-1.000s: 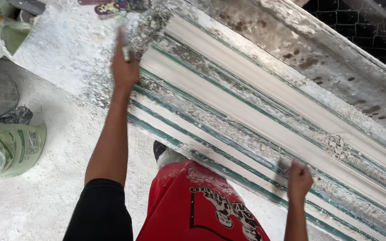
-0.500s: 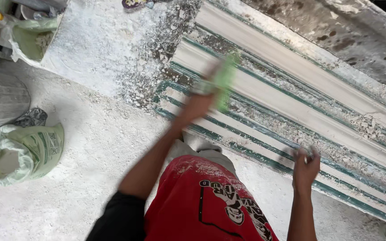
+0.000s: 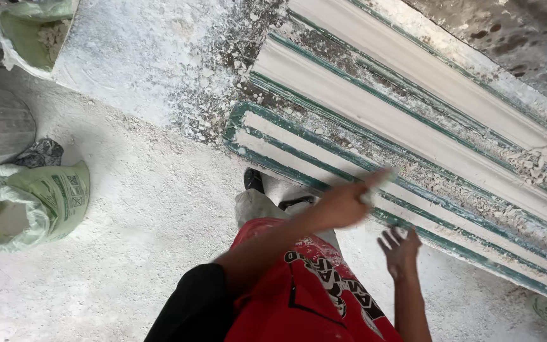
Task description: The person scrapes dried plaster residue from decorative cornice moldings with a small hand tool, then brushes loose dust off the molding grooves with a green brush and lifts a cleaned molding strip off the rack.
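Head view, looking down. Long moulded plaster cornice mould [image 3: 413,136] lies on the floor [image 3: 128,253], running diagonally from upper centre to lower right; white ridges edged with green lines, grey crumbs packed in its channels. Left hand [image 3: 343,204] is blurred, held over the mould's near edge, fingers closed around a small pale tool [image 3: 378,183] that points toward the ridges; what kind of tool it is cannot be told. Right hand [image 3: 400,248] sits just beside the near edge, fingers spread and slightly curled, holding nothing, apart from the left hand. Red shirt [image 3: 305,297] with dark print fills the lower centre; a dark shoe [image 3: 254,180] shows close to the mould's rounded end. White dust and rubble cover the floor. At left, an open green and white sack [image 3: 30,202]; another open sack [image 3: 33,35] at upper left.
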